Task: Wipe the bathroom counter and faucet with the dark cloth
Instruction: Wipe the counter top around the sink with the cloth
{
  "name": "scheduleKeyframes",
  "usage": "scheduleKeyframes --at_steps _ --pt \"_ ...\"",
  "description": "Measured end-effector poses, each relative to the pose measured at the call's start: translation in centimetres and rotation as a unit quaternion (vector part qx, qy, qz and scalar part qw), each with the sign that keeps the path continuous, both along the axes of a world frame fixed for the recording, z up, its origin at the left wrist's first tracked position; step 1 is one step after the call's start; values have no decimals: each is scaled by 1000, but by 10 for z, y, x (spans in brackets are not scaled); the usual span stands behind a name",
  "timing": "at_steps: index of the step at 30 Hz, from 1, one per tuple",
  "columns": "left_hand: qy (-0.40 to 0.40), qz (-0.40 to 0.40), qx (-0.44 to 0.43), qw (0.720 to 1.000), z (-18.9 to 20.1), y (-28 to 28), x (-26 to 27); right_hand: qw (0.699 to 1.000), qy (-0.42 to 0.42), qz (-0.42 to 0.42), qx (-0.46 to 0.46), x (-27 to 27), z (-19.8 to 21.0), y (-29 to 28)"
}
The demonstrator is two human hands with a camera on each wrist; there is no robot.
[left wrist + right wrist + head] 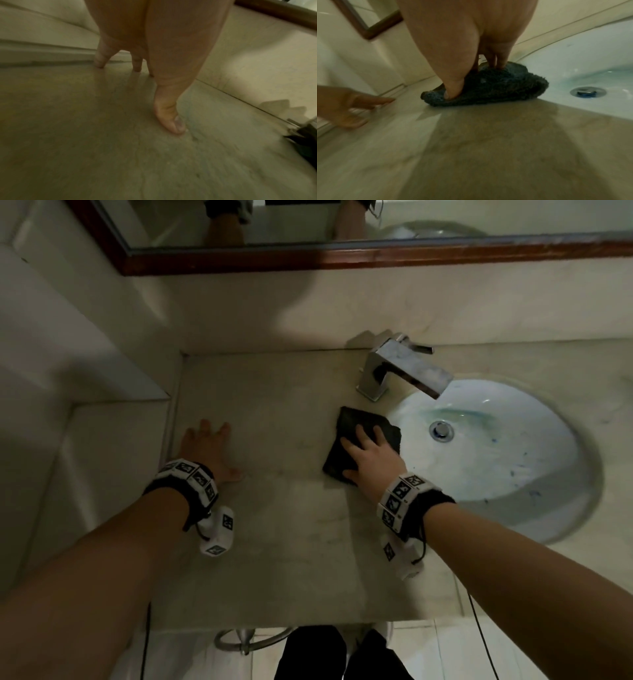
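Dark cloth [356, 436]: folded into a rough pad, lying flat on the counter [281, 542], its right edge at the sink [548, 460] rim, just below the faucet [400, 368] base but apart from it. On the head view's clock face it sits slightly right of centre, toward 2 o'clock.

Right hand [371, 460]: palm down on the cloth, fingers spread and straight, pressing it to the stone. The right wrist view shows the fingertips [453, 93] sunk into the nap, not curled round it; a flat press, no pinch.

Left hand [209, 448]: at 9 o'clock, well apart from the cloth, next to the side wall. Fingers spread wide, tips on the bare counter, holding nothing. Appears to serve as a brace.

Progress, judged:
- Counter wipe is under way. A darker band on the stone below the cloth, toward 6 o'clock, looks like a damp wiped patch; it could also be shadow, cannot tell for certain.
- The strip of counter at 3 o'clock, beyond the sink, shows smudges and looks not yet reached.
- Faucet is untouched by the cloth at present; its metal looks dull and spotted. That step looks not yet done.
- Blue specks and a faint blue tint lie in the sink bowl near the drain [442, 431]; the bowl is outside the stated task.

Estimate: early to middle of the job, with the right side of the counter and the faucet left.
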State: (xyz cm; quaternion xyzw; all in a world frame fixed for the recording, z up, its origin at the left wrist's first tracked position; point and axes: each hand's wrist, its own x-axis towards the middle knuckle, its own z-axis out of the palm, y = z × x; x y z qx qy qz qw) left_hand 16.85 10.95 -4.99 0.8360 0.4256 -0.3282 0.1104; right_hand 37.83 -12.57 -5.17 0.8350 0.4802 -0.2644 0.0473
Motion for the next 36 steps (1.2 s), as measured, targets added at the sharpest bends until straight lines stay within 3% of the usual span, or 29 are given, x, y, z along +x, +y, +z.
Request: scheduleKeyframes --at_steps 4,17,27,36 --pt "-20 20 -19 999 -7 6 -4 998 -9 60 -10 -18 -4 10" --pt "-43 29 -36 998 -14 10 -7 997 28 -12 -75 13 0 127" --pt "-45 41 -51 997 -18 11 -7 999 -3 13 -33 15 -6 208" --pt "-55 44 -48 996 -10 3 -6 991 7 112 -68 -25 -3 163"
